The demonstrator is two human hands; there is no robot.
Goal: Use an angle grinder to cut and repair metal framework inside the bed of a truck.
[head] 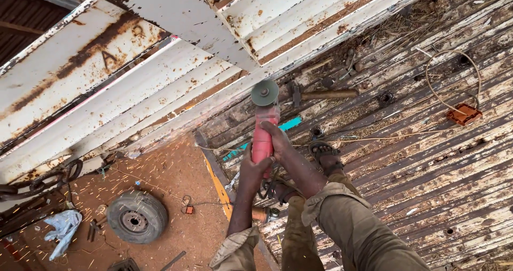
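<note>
Red angle grinder (264,137) upright in both hands, grey disc (265,93) seemingly touching white rusty panel edge.

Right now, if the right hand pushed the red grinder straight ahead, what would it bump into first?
Probably the rusty white metal panel. The right hand and left hand hold the red angle grinder, and its disc already sits at the panel's edge, though depth is hard to judge.

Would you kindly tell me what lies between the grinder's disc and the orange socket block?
In the head view, a hammer lies between the grinder's disc and the orange socket block, on rusty boards.
</note>
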